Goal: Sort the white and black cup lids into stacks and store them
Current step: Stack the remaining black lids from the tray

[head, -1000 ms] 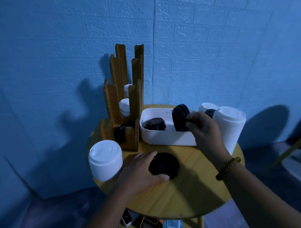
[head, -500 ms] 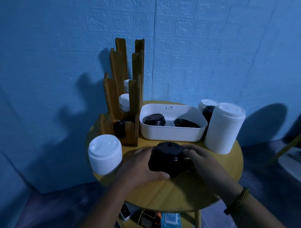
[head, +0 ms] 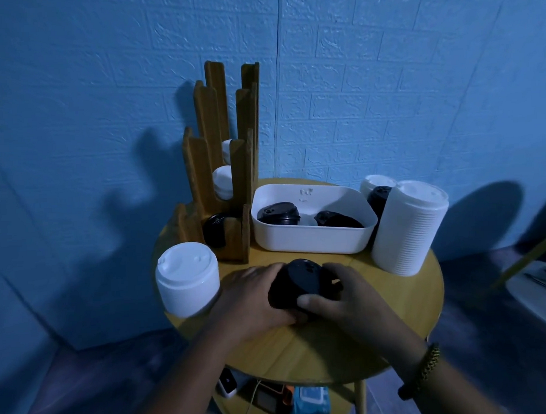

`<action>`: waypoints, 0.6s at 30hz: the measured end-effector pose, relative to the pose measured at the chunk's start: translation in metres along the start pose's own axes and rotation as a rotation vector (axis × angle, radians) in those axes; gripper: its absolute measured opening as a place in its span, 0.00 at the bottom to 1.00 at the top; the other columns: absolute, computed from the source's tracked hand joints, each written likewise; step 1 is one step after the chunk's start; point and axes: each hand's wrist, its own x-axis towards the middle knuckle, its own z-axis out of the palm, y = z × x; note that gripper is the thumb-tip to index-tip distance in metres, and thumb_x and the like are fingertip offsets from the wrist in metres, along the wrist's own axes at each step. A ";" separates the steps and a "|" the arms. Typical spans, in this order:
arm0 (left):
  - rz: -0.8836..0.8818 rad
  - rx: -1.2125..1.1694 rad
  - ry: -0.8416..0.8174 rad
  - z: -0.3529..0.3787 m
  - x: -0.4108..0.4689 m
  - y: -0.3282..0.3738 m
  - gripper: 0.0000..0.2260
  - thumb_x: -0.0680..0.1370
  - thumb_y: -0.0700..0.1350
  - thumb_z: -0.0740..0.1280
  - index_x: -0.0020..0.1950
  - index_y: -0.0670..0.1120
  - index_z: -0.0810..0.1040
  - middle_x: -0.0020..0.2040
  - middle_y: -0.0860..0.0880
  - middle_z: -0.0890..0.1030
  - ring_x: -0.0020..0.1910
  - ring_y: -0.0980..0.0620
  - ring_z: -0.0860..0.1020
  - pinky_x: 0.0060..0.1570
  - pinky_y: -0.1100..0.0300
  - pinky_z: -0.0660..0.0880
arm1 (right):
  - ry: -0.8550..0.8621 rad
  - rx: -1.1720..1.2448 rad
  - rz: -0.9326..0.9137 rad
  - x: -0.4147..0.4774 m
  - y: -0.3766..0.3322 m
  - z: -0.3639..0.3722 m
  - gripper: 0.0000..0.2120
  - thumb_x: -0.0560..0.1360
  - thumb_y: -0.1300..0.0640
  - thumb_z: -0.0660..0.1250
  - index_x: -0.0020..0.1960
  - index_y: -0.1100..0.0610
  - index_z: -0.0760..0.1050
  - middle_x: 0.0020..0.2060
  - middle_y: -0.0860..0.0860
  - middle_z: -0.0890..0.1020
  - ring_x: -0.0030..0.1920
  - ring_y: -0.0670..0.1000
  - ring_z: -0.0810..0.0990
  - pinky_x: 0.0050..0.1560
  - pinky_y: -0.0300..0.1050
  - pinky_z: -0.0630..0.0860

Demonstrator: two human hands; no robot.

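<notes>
**Task item.** A short stack of black lids (head: 299,281) sits just short of table centre, toward 6 o'clock. The left hand (head: 253,297) wraps its 9 o'clock side. The right hand (head: 340,300) wraps its 3 o'clock side, with the thumb across the near face. Both hands are clamped on the stack. Whether its base touches the table cannot be told.

**Risks (judgement).**
- The stack looks tilted and loosely nested. Uneven squeeze or a fast lift could splay the lids or drop one off the near edge.
- The short white lid stack (head: 187,278) at 8 o'clock overhangs the rim. A brush from the left forearm could tip it off.
- The tall white lid stack (head: 408,230) at 3 o'clock stands near the right wrist's likely path and could topple.
- Dim light makes the black lids (head: 278,214) left in the white tub (head: 310,241) at 12 o'clock easy to miss.

**Surface and room.** The surface is a round wooden table (head: 332,353). A wooden lid rack (head: 208,165) at 10 o'clock holds white lids in its upper slots and a black one in the lowest. The blue wall (head: 385,79) behind has a brick pattern. Small gadgets (head: 272,395) lie on a shelf below the table.
</notes>
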 end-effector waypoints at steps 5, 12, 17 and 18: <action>0.008 0.005 0.007 -0.002 -0.003 0.002 0.38 0.70 0.69 0.72 0.76 0.63 0.61 0.73 0.58 0.69 0.71 0.54 0.67 0.64 0.54 0.71 | 0.144 -0.009 -0.052 0.004 0.011 -0.004 0.35 0.70 0.40 0.74 0.72 0.49 0.66 0.61 0.45 0.74 0.55 0.42 0.73 0.48 0.31 0.71; -0.006 -0.031 -0.005 0.000 0.000 -0.002 0.41 0.67 0.72 0.72 0.77 0.65 0.60 0.74 0.59 0.68 0.71 0.56 0.66 0.65 0.53 0.70 | 0.276 -0.314 0.125 -0.004 0.041 -0.021 0.36 0.73 0.38 0.70 0.74 0.51 0.63 0.65 0.50 0.73 0.62 0.50 0.72 0.62 0.48 0.73; -0.005 -0.028 0.007 -0.002 -0.003 0.001 0.41 0.69 0.69 0.73 0.77 0.64 0.60 0.74 0.59 0.67 0.71 0.56 0.66 0.63 0.56 0.69 | 0.322 -0.442 -0.008 -0.009 0.020 -0.010 0.33 0.75 0.36 0.63 0.75 0.48 0.63 0.72 0.46 0.65 0.72 0.49 0.61 0.73 0.49 0.61; -0.003 -0.024 0.010 -0.002 -0.003 0.001 0.41 0.69 0.69 0.73 0.78 0.64 0.60 0.74 0.59 0.68 0.71 0.56 0.66 0.62 0.57 0.69 | 0.306 -0.454 -0.061 -0.008 0.012 -0.006 0.33 0.74 0.33 0.60 0.75 0.47 0.64 0.72 0.44 0.66 0.72 0.48 0.60 0.73 0.49 0.59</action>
